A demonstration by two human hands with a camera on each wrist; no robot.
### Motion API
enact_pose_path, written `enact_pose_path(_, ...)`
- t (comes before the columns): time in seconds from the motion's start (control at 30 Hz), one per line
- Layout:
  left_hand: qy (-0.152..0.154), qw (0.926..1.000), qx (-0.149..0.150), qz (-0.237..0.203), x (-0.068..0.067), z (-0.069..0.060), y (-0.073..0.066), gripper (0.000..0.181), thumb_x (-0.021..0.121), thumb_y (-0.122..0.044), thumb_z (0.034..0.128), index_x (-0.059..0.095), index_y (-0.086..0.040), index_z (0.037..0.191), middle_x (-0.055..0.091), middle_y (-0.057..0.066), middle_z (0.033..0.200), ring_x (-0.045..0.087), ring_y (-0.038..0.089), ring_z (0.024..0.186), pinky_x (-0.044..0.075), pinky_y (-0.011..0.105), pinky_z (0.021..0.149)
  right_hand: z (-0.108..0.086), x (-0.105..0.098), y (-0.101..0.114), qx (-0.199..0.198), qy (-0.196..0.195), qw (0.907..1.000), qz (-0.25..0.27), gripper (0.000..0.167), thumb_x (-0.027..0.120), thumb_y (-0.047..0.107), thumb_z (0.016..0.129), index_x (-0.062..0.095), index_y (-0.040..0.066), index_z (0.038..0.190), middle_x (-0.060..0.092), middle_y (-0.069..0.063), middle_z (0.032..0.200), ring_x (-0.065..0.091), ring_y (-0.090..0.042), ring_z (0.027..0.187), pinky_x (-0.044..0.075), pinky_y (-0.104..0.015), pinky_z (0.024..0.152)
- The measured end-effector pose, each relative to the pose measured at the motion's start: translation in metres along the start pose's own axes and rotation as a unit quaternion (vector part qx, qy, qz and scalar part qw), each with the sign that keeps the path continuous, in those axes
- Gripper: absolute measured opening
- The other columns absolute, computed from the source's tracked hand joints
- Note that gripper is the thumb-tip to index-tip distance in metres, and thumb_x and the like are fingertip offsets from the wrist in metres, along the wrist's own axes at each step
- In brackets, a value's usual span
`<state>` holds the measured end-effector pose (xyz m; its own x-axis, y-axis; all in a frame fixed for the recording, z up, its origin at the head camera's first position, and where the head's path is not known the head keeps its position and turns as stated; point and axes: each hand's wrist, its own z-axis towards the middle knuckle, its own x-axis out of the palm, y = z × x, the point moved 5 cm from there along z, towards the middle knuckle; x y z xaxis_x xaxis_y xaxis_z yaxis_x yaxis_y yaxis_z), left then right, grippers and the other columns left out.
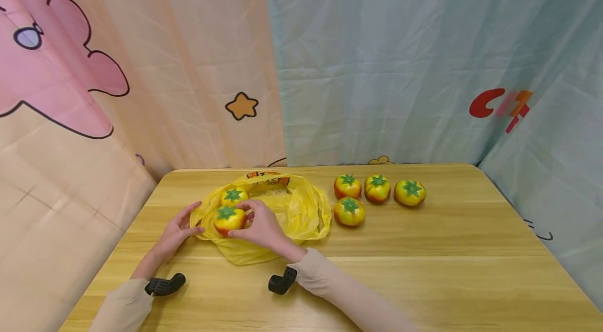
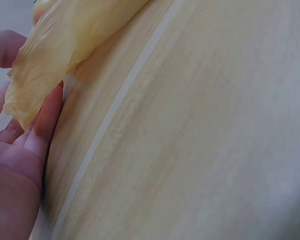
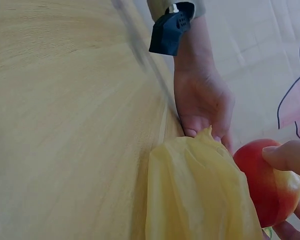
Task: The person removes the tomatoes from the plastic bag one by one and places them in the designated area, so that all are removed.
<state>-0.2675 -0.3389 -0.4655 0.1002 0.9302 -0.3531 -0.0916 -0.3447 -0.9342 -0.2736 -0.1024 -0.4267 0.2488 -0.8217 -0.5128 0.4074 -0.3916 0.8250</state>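
A yellow plastic bag (image 1: 301,211) lies spread on the table with its mouth up. My left hand (image 1: 176,232) holds its left edge, thumb and fingers spread apart about the rim; in the left wrist view a fold of the bag (image 2: 55,60) hangs between the fingers. My right hand (image 1: 261,224) grips a red-and-yellow tomato (image 1: 229,220) with a green leafy top, over the left part of the bag. Another tomato (image 1: 234,196) sits just behind it in the bag. The right wrist view shows the held tomato (image 3: 262,185) beside the bag's wall.
Several more tomatoes stand in a group right of the bag, the nearest tomato (image 1: 349,211) close to its edge. Wooden tabletop (image 1: 424,264) stretches to the right and front. Printed curtains (image 1: 377,70) hang behind and at the sides of the table.
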Motion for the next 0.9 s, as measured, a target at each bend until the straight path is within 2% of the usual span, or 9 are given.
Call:
enact_pose_path(0.07, 0.0, 1.0, -0.009, 0.004, -0.001, 0.0, 0.0, 0.075, 0.062, -0.004, 0.088, 0.02, 0.004, 0.15, 0.013, 0.027, 0.157, 0.026, 0.013, 0.142, 0.03, 0.011, 0.105, -0.002, -0.003, 0.001, -0.002, -0.003, 1.0, 0.006, 0.054, 0.085, 0.031, 0.071, 0.061, 0.014, 0.116, 0.062, -0.003, 0.115, 0.061, -0.009, 0.087, 0.046, -0.013, 0.069)
enact_pose_path(0.13, 0.002, 0.9999, -0.012, 0.001, -0.001, 0.001, 0.0, 0.076, 0.062, -0.003, 0.0878, 0.02, 0.004, 0.15, 0.011, 0.026, 0.158, 0.009, 0.031, 0.147, 0.02, 0.028, 0.117, -0.004, -0.007, 0.001, -0.007, -0.008, 0.9999, 0.011, 0.054, 0.085, 0.03, 0.07, 0.061, 0.014, 0.116, 0.062, -0.003, 0.115, 0.061, -0.01, 0.087, 0.047, -0.013, 0.069)
enact_pose_path(0.17, 0.004, 0.9999, -0.013, -0.001, -0.001, 0.001, 0.0, 0.076, 0.062, -0.003, 0.0877, 0.019, 0.005, 0.15, 0.01, 0.026, 0.158, 0.003, 0.038, 0.146, 0.015, 0.037, 0.12, -0.005, -0.009, 0.001, -0.01, -0.01, 0.9998, 0.011, 0.054, 0.085, 0.03, 0.071, 0.061, 0.014, 0.116, 0.062, -0.003, 0.115, 0.061, -0.011, 0.087, 0.047, -0.014, 0.07)
enact_pose_path(0.23, 0.005, 0.9999, -0.012, -0.011, 0.0, 0.001, 0.0, 0.076, 0.062, -0.001, 0.0873, 0.018, 0.005, 0.15, 0.008, 0.027, 0.158, -0.002, 0.042, 0.145, 0.005, 0.056, 0.115, -0.008, -0.013, 0.001, -0.016, -0.014, 0.9997, 0.012, 0.055, 0.085, 0.03, 0.07, 0.061, 0.014, 0.116, 0.062, -0.004, 0.115, 0.062, -0.013, 0.088, 0.048, -0.014, 0.071)
enact_pose_path(0.27, 0.005, 0.9998, -0.01, -0.016, 0.0, 0.001, 0.0, 0.076, 0.061, 0.0, 0.0871, 0.018, 0.006, 0.149, 0.008, 0.028, 0.158, -0.004, 0.043, 0.144, 0.003, 0.06, 0.113, -0.009, -0.014, 0.001, -0.018, -0.015, 0.9997, 0.012, 0.055, 0.085, 0.03, 0.07, 0.061, 0.014, 0.116, 0.062, -0.004, 0.116, 0.063, -0.013, 0.088, 0.049, -0.015, 0.072)
enact_pose_path(0.57, 0.005, 0.9997, -0.005, -0.024, 0.0, 0.001, -0.002, 0.077, 0.061, 0.003, 0.0858, 0.017, 0.009, 0.148, 0.005, 0.03, 0.157, -0.01, 0.043, 0.143, -0.002, 0.064, 0.111, -0.016, -0.027, -0.007, -0.028, -0.021, 0.9992, 0.019, 0.055, 0.085, 0.029, 0.071, 0.061, 0.014, 0.117, 0.062, -0.005, 0.117, 0.062, -0.014, 0.088, 0.052, -0.021, 0.078)
enact_pose_path(0.9, 0.005, 0.9997, -0.008, -0.023, 0.001, 0.0, -0.002, 0.077, 0.061, 0.002, 0.0863, 0.016, 0.008, 0.149, 0.005, 0.03, 0.157, -0.009, 0.044, 0.143, 0.0, 0.065, 0.111, -0.022, -0.045, -0.013, -0.037, -0.032, 0.9985, 0.023, 0.055, 0.085, 0.027, 0.07, 0.061, 0.013, 0.117, 0.062, -0.003, 0.116, 0.061, -0.017, 0.09, 0.055, -0.03, 0.081)
